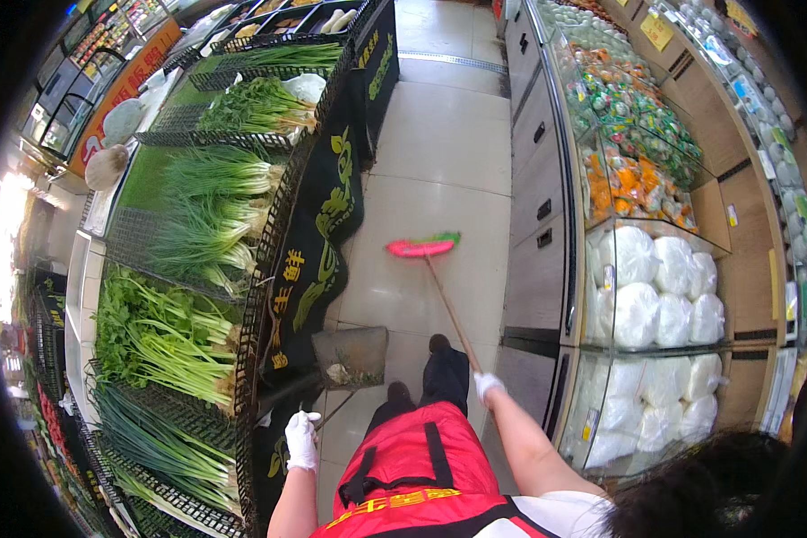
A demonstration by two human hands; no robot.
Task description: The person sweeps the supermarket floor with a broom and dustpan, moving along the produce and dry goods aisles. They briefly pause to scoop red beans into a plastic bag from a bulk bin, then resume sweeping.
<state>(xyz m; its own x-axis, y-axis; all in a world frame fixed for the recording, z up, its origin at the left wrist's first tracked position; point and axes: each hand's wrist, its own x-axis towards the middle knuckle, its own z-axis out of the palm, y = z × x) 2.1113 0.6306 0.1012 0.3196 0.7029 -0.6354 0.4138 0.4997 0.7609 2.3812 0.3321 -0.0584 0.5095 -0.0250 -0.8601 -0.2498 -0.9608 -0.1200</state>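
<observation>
In a white glove, my right hand point(489, 387) grips the upper end of a broom's wooden handle point(449, 306). The pink and green broom head point(422, 247) rests on the tiled floor point(437, 195), ahead of my feet. My left hand point(302, 438), also gloved in white, is closed around the thin handle of a long-handled dustpan point(350, 346). The pan stands on the floor by the left display, with a pale scrap and small bits of debris point(339, 372) in it. Part of the dustpan's handle is hidden behind my hand.
Bunches of spring onions point(208, 222) and celery point(165, 343) lie in black plastic baskets on the left stand, which has a black printed skirt point(329, 222). Along the right runs a cabinet point(541, 195) with clear bins of white plastic bags point(635, 316). A metal drain strip point(452, 61) crosses the aisle.
</observation>
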